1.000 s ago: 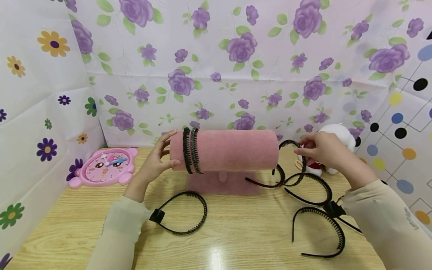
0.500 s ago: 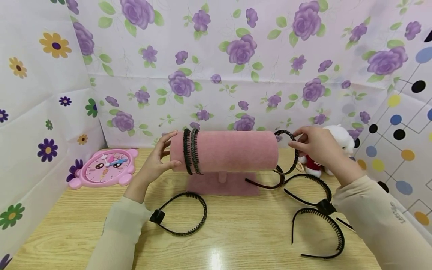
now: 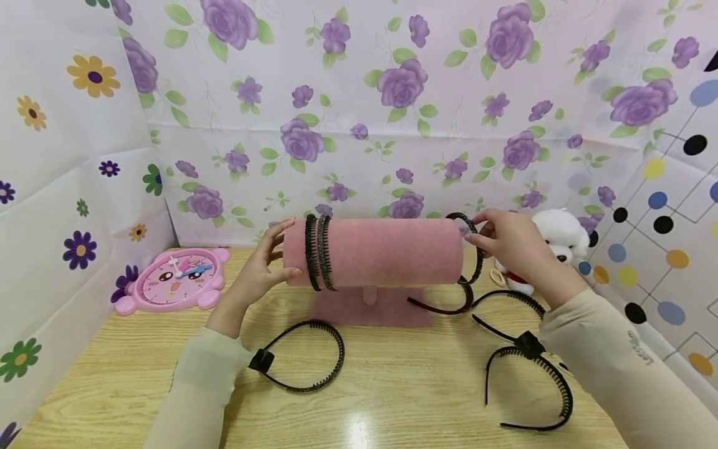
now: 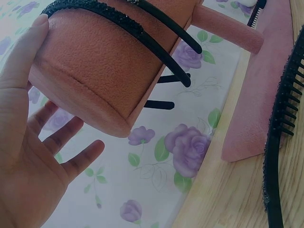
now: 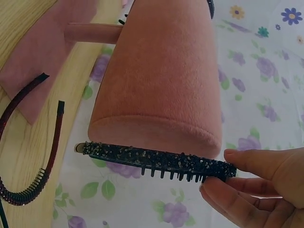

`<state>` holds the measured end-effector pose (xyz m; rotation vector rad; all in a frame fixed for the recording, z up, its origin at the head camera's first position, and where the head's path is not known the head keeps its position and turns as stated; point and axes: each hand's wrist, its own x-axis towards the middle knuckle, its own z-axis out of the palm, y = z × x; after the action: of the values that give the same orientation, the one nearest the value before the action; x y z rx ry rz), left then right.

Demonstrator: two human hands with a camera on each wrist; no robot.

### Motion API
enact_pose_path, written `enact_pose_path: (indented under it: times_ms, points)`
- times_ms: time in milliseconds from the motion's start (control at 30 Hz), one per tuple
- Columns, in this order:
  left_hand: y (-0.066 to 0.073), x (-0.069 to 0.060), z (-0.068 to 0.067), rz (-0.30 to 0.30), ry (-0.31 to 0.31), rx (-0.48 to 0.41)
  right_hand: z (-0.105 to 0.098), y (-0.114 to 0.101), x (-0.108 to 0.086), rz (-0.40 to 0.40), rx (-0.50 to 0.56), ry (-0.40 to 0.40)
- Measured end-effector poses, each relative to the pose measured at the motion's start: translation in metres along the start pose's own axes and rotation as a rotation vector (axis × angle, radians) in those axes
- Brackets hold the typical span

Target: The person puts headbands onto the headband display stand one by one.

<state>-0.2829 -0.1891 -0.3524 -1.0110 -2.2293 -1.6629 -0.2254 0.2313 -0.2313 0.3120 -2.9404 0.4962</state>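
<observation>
The glittery black toothed headband point(image 5: 152, 159) is right of centre in your head view, its loop beside the right end of the pink velvet display stand point(image 3: 392, 252); whether they touch is hard to tell. Your right hand point(image 3: 513, 243) pinches its rim between thumb and fingertips. Your left hand point(image 3: 260, 262) grips the stand's left end, thumb in front, fingers spread behind. Two dark headbands point(image 3: 323, 252) sit around the stand near that hand. A dark red headband point(image 3: 467, 300) lies by the base's right side, two black headbands point(image 3: 565, 386) lie at lower right, and a single black headband point(image 3: 339, 349) at lower left. A pink clock point(image 3: 178, 280) is at left, a white plush dog point(image 3: 561, 234) at right.
</observation>
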Motion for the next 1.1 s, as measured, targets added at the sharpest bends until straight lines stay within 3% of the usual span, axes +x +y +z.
enact_pose_path:
  times_ms: [833, 1100]
  points:
    - [0.002, 0.001, 0.0, -0.001, -0.009, -0.008, 0.006, -0.022, 0.006, 0.0, -0.04, -0.006]
    - [0.002, 0.0, 0.0, -0.002, -0.008, -0.005, 0.01, -0.026, 0.006, -0.004, -0.015, 0.041]
